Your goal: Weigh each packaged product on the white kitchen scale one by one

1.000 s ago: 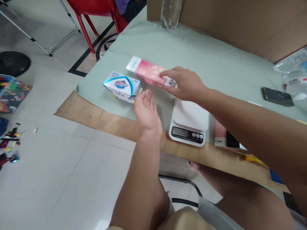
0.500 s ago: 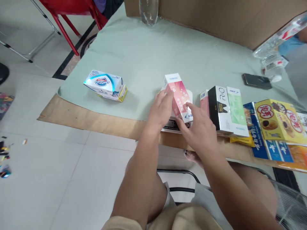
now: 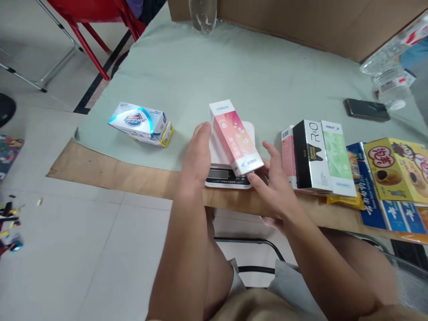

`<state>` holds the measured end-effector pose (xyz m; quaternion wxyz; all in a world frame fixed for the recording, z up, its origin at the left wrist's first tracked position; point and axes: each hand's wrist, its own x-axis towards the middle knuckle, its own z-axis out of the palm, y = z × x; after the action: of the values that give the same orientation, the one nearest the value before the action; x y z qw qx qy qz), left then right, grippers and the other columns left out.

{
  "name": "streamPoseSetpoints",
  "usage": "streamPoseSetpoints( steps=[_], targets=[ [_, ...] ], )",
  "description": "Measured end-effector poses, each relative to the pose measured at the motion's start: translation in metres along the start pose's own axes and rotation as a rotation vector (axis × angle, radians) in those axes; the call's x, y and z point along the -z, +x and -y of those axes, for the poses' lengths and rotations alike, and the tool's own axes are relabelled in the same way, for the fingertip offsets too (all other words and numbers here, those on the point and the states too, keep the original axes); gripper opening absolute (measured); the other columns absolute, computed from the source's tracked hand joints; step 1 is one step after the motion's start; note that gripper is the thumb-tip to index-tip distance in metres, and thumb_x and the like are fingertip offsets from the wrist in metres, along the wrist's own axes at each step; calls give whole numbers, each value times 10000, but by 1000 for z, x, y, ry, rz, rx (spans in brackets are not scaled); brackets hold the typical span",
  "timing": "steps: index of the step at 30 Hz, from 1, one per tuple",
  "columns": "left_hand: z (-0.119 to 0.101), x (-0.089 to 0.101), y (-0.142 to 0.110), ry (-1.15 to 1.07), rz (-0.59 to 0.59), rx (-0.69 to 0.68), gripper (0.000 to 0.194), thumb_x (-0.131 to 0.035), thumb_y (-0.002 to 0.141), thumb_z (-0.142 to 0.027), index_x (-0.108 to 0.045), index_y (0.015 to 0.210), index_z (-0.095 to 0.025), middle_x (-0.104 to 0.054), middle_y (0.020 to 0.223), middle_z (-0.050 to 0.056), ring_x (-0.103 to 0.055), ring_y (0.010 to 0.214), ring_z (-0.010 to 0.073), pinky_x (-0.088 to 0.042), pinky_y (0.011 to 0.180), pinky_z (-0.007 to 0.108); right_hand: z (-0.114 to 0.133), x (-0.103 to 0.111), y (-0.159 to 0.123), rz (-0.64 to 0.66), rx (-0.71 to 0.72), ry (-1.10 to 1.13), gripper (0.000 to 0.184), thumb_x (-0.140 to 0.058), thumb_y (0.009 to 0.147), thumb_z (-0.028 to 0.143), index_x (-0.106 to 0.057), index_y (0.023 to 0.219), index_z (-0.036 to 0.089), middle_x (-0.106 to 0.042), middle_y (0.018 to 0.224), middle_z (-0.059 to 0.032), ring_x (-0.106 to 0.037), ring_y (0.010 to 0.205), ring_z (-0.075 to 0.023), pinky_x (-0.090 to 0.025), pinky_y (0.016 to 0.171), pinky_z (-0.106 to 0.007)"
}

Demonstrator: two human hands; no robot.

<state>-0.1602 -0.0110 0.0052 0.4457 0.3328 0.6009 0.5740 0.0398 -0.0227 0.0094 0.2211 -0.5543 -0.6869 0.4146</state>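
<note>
A pink and white toothpaste-style carton (image 3: 237,139) lies slantwise on a white kitchen scale (image 3: 217,149), whose dark display strip faces me. My left hand (image 3: 197,154) is at the scale's left edge, fingers stretched out and holding nothing. Beside the carton's near right corner is my right hand (image 3: 274,180), its thumb and fingers spread; whether a fingertip touches the carton I cannot tell. Just right of that hand stand a pink box (image 3: 287,151), a black and white box (image 3: 312,156) and a green and white box (image 3: 339,158).
A white and blue soap box pack (image 3: 137,120) sits at the left. Yellow snack boxes (image 3: 388,171) and blue packs (image 3: 368,209) lie at the right. A phone (image 3: 366,109), clear bottles (image 3: 391,87) and a cardboard panel (image 3: 287,26) are farther back.
Both hands have come away from the pink carton. My left hand moved left, my right hand slightly down and right. The carton now rests on the scale, which shows more fully.
</note>
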Motion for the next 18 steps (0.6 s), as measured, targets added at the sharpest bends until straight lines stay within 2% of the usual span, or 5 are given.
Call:
streamPoseSetpoints(
  steps=[3,7,9,12,18],
  targets=[
    [-6,0,-3,16,-26,-45,473,-516,997,-659,-682,1146,-242,-686,1379,75,-495,1497,336,-421,1234,433,-4,-4,0,40,36,70,834,-632,918,554,-240,1617,326,-564,1578,-146,-593,1415,-372,-471,1153,-667],
    [-20,-10,-12,26,-137,-28,414,-618,970,-562,-647,1246,-255,-565,1570,60,-307,1625,299,-270,1332,411,-5,-9,-6,-73,84,23,765,-653,933,494,-336,1602,302,-479,1651,-153,-456,1541,-368,-404,1218,-683],
    [-25,-16,-14,-102,-83,-17,418,-577,1004,-480,-571,1362,-266,-546,1587,44,-325,1621,251,-239,1347,418,-3,-10,-9,-121,172,-32,693,-647,943,409,-402,1582,302,-494,1645,-133,-475,1532,-345,-422,1226,-653],
    [-28,-22,-15,-274,22,-23,403,-537,1022,-355,-488,1414,-273,-611,1497,34,-410,1578,227,-332,1313,437,2,-12,-9,-153,288,-134,609,-623,941,289,-506,1539,295,-533,1618,-133,-501,1518,-329,-491,1187,-606],
    [-21,-25,-18,-297,125,-28,382,-568,995,-402,-533,1364,-308,-614,1478,1,-334,1620,268,-370,1293,500,-1,-24,-2,-189,452,-218,447,-528,1004,183,-644,1427,270,-658,1495,-122,-619,1416,-283,-619,1051,-467]
  ],
)
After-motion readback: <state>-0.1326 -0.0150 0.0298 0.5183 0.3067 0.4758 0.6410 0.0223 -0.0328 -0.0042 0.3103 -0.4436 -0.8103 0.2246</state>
